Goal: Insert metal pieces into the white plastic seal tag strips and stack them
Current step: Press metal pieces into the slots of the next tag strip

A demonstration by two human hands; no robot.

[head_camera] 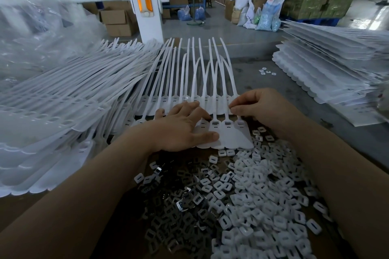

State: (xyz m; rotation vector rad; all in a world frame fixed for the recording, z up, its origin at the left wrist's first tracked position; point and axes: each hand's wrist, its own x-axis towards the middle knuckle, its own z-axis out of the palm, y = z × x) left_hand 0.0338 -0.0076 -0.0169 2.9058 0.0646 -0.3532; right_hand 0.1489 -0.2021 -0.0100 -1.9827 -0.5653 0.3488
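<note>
The insertion step is judged to be in hand. A strip [227, 134] of joined white tags is laid flat on the desk [263, 82], on top of other strips, just beyond the heaps of loose parts. It is pressed down by the left hand [181, 130], whose fingers are straight and spread over the tag heads, the thumb lying on the flag ends. The right hand [261, 105] is held over the far-right tag, its thumb and forefinger pinched together at the head; whether a metal piece is held between them cannot be told, since nothing so small is made out there.

The strip's long axis is run away from the person: the broad flag ends are pointed toward the body, the thin tails toward the far edge of the desk, some curling upward. The slotted heads are lined up across, left to right.

For the next move, a piece must be taken from the dark metal pile [179, 202] beside the white caps [263, 202], and seated squarely in an open slot. Once filled, the strip is expected to go to a stack: one [52, 132] is seen at left, another [336, 69] at right.
</note>
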